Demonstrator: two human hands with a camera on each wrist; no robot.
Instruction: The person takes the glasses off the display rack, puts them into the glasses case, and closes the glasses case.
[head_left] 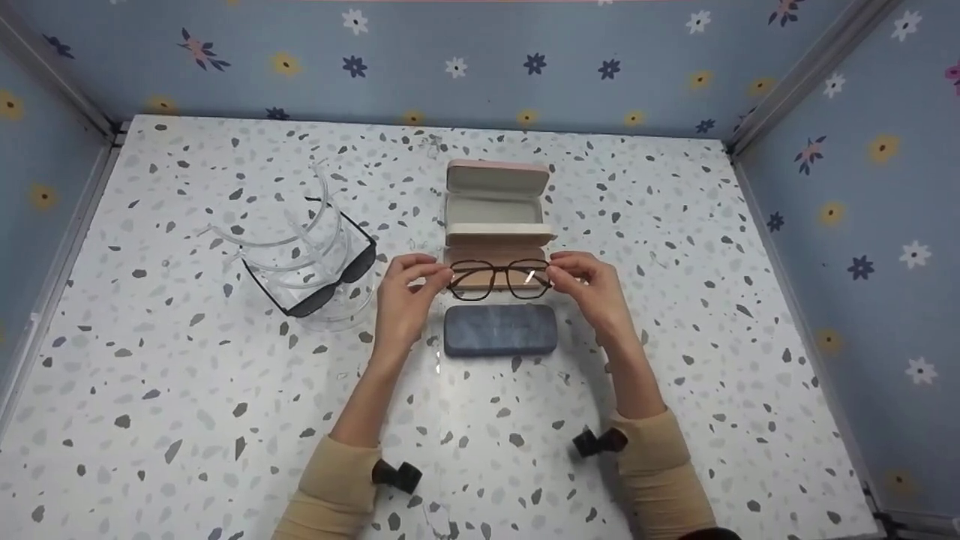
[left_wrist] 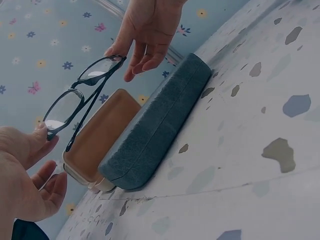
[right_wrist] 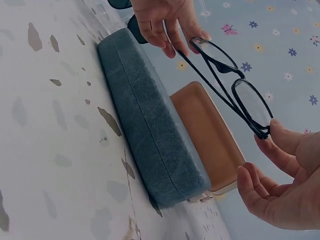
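Observation:
A pair of black-framed eyeglasses (head_left: 501, 268) is held up between both hands, lenses upright and temples crossing behind them. The left hand (head_left: 405, 304) pinches one outer end of the frame between thumb and finger. At the other end, the right hand (head_left: 600, 296) has the same pinch. Just under the glasses lies an open cream case with a tan lining (left_wrist: 102, 135), partly hidden by the glasses in the head view. Nearer the person, a closed blue-grey glasses case (head_left: 500, 330) rests on the table, touched by neither hand.
Behind the cream case stands another open case (head_left: 498, 178) with a pinkish lid and grey lining. On the left, a clear display stand (head_left: 324, 262) carries dark sunglasses (head_left: 311, 301). Flowered panels (head_left: 480, 90) border the speckled table (head_left: 187, 360) at the back and sides.

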